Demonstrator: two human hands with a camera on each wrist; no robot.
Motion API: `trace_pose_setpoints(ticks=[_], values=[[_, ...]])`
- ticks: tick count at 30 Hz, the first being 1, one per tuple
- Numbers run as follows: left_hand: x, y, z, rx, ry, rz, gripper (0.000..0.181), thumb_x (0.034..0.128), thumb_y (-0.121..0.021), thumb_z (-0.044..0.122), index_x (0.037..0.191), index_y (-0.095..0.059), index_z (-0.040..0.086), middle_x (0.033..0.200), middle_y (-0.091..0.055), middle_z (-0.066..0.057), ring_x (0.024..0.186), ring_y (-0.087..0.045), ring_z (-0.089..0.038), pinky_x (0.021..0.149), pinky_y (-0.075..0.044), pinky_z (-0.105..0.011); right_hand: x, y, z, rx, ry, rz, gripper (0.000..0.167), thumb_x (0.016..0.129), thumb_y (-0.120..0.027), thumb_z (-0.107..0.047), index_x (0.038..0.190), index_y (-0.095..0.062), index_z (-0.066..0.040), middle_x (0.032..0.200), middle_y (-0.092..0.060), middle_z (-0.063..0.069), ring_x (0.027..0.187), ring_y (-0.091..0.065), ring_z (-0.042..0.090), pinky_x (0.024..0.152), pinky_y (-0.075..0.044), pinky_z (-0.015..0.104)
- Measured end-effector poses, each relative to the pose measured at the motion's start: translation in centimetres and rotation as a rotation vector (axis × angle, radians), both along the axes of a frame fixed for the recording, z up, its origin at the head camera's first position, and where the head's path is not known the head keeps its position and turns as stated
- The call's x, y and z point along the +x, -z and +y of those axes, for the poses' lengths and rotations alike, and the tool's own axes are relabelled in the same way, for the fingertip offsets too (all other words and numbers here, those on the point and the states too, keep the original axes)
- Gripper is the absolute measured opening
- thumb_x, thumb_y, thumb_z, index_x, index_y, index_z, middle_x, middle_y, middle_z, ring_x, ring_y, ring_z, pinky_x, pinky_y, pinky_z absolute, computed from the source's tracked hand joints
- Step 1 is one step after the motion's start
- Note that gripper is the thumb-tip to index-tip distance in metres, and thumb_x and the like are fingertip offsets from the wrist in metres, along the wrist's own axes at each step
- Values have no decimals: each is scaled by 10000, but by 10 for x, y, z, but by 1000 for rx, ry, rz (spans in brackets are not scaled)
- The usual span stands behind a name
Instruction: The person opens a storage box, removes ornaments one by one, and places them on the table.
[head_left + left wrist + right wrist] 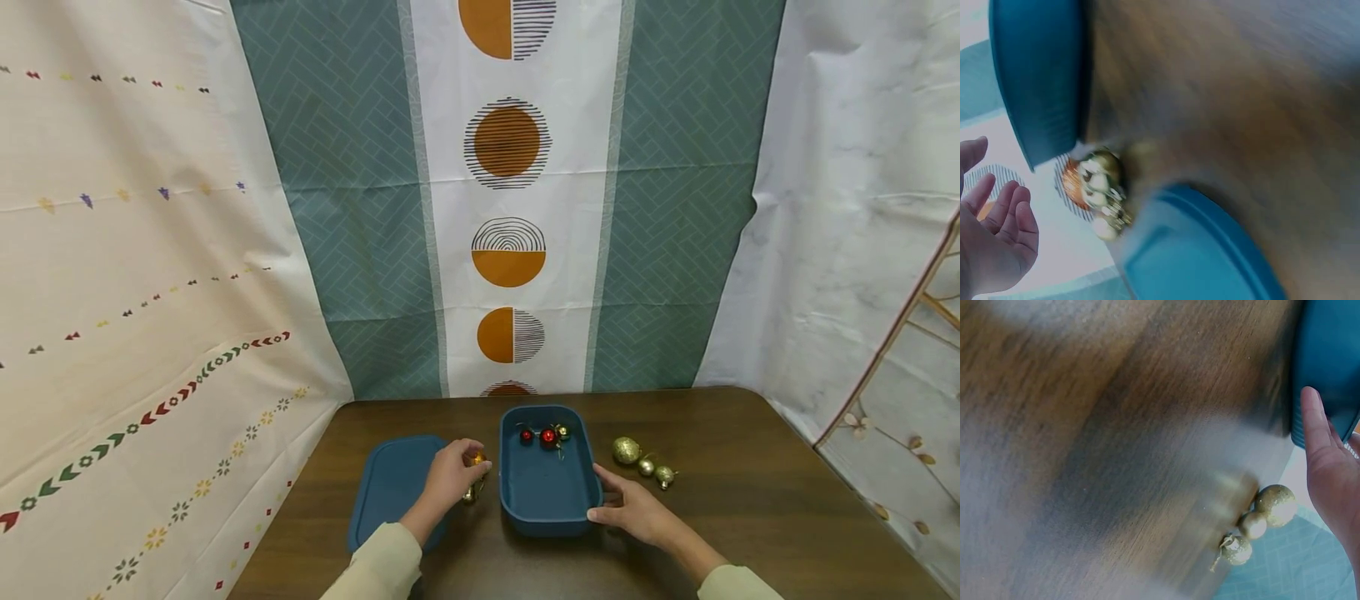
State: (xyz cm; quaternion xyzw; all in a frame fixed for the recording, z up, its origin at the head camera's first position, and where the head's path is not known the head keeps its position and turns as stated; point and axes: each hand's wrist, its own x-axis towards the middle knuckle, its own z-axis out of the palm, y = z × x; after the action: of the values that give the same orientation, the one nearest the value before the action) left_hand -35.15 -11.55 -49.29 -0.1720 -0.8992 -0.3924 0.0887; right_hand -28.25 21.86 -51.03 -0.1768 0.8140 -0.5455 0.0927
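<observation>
A blue rectangular box [551, 496] stands on the table, with two red baubles [548, 437] and a gold bauble [562, 432] at its far end. My right hand [633, 510] touches the box's right side near the front corner; in the right wrist view its thumb [1313, 415] lies straight along the wall. Left of the box, my left hand [452, 475] hovers over a small cluster of gold baubles [470, 495], partly hiding them. The left wrist view shows that hand's fingers [1007, 212] loosely bent and holding nothing, apart from the baubles [1100, 187].
A flat blue lid [390, 483] lies on the table's left side, under and beside my left forearm. Three gold baubles [627, 451] sit in a row right of the box. Patterned cloths [510, 250] hang behind the table [750, 500], and a thin rack [885, 367] stands at the right.
</observation>
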Motion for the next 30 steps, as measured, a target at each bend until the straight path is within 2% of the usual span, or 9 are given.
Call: trace_pose_setpoints(ticks=[5,10,14,19,25,30], values=[[-4,-9,21,23,-9,-23,327,895,-756,227,1153,-684,41,1025,-669,-61,906,-620,-220,756,-539,-404,0,0,0,-8,-6,-2,841,920,-723,-144,1506,-191,142,1295,-501,399,1069,-645,372,784,-565,360],[-8,-16,40,71,-8,-63,352,892,-760,212,1175,-676,19,1052,-673,-113,933,-620,-240,796,-552,-415,1,-1,0,1,0,-4,840,921,-724,-155,1506,-198,139,1291,-510,390,1074,-641,382,784,-566,375],[-10,-21,55,88,-3,-62,345,883,-769,198,1161,-680,14,1041,-667,-128,906,-602,-237,779,-550,-393,1,-1,0,-3,-4,-6,841,923,-721,-154,1506,-192,142,1292,-505,396,1074,-640,386,781,-567,376],[-14,-21,71,103,-10,-36,309,868,-783,173,1121,-696,17,1011,-675,-145,848,-589,-221,728,-535,-368,0,-1,0,-15,-12,-5,837,926,-716,-146,1504,-186,146,1289,-505,391,1076,-639,375,770,-562,341],[-21,-22,90,143,-41,-53,272,852,-798,164,1079,-711,43,918,-672,-97,752,-550,-146,662,-497,-286,0,-1,-1,-21,-19,0,831,929,-712,-141,1499,-184,156,1276,-513,387,1074,-639,373,756,-561,329],[-24,-24,105,165,-87,-81,259,854,-795,175,1074,-714,63,937,-671,-88,780,-581,-166,722,-535,-332,0,-2,-1,-20,-8,-16,834,929,-715,-151,1508,-189,138,1288,-506,386,1073,-639,374,754,-566,355]])
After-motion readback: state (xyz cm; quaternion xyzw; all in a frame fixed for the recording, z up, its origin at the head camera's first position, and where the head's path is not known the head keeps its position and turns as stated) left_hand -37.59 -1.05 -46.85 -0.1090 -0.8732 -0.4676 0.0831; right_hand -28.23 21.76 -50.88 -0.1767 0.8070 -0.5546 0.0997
